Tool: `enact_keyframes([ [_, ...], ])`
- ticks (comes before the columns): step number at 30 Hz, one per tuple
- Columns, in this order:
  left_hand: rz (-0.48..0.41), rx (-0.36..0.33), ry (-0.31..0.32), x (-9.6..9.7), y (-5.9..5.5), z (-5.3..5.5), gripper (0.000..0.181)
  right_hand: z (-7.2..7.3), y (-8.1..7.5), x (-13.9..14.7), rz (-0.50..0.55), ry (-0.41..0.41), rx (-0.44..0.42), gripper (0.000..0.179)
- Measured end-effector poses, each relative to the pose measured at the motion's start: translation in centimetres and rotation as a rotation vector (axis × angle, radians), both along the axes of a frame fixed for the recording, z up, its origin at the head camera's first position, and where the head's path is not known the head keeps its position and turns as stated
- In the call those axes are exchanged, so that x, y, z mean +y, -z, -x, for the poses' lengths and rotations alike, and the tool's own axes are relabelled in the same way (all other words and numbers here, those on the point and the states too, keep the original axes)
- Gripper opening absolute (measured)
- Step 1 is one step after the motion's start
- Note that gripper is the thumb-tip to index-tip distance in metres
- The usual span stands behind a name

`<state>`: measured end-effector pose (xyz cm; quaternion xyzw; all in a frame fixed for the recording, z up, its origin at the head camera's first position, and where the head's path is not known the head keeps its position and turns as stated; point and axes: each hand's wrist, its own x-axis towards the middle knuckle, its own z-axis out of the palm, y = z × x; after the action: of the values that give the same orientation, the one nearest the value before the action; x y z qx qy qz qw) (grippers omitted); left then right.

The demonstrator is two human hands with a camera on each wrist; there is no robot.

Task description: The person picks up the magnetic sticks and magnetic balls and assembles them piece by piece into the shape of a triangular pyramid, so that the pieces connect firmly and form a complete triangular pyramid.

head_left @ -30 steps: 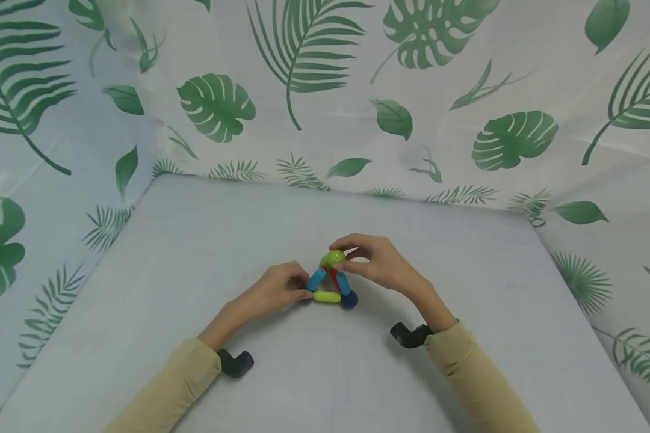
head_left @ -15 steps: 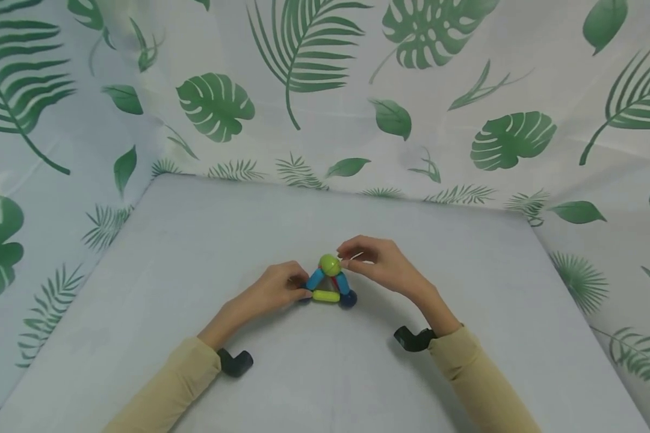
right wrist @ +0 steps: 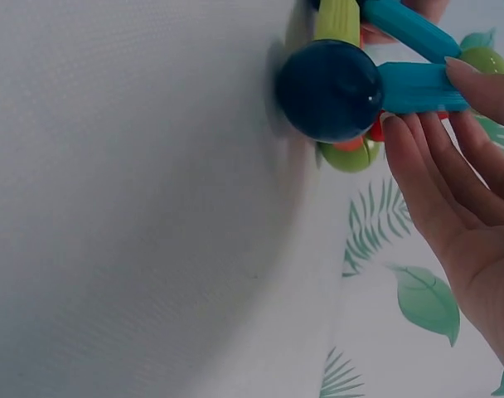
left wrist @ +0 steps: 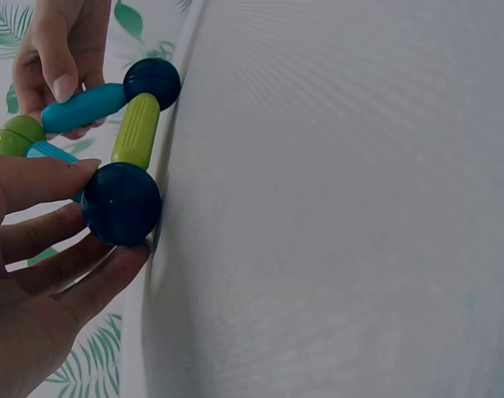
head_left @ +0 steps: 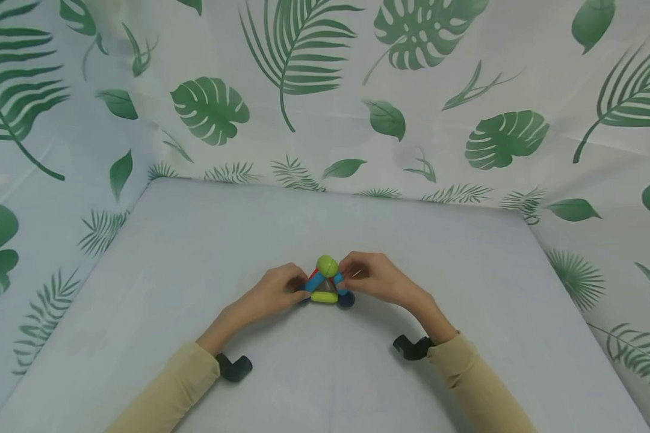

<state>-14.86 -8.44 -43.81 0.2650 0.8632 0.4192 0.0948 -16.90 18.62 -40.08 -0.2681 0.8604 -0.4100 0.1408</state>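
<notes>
A small pyramid of magnetic rods and balls stands on the white table, topped by a lime-green ball. Two blue rods slope down from that ball to dark blue balls, with a yellow-green rod lying between them along the base. My left hand pinches the left dark blue ball between thumb and fingers. With thumb and fingertips, my right hand holds the right blue rod, just above the right dark blue ball. Behind, red rods and a second green ball partly show.
The white tabletop spreads around the pyramid. Leaf-printed cloth rises along its back and both sides. A black wrist camera sits at the left cuff, another black camera at the right.
My right hand has let go of the top green ball and moved down to the right blue rod. The green ball now sits at the blue rods' upper ends. My left hand stays put.
</notes>
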Motion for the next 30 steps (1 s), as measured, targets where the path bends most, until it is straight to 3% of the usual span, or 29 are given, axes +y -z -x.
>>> enact_keyframes([
  [9, -0.014, 0.0, 0.006, 0.0, 0.7, -0.1, 0.02, -0.4, 0.4, -0.1, 0.003, -0.003, -0.013, 0.022],
  [16, 0.006, 0.016, 0.003, 0.4, 0.2, 0.3, 0.02, -0.5, 0.3, 0.0, -0.052, -0.011, 0.026, 0.019],
  [22, 0.063, -0.007, -0.02, 1.2, -0.7, 1.8, 0.021, 0.5, 0.0, -0.2, -0.082, 0.014, 0.073, 0.021],
  [30, 0.125, -0.041, -0.04, 2.4, -0.7, 5.3, 0.025, 2.6, 0.5, -0.3, -0.124, 0.122, 0.122, 0.023],
])
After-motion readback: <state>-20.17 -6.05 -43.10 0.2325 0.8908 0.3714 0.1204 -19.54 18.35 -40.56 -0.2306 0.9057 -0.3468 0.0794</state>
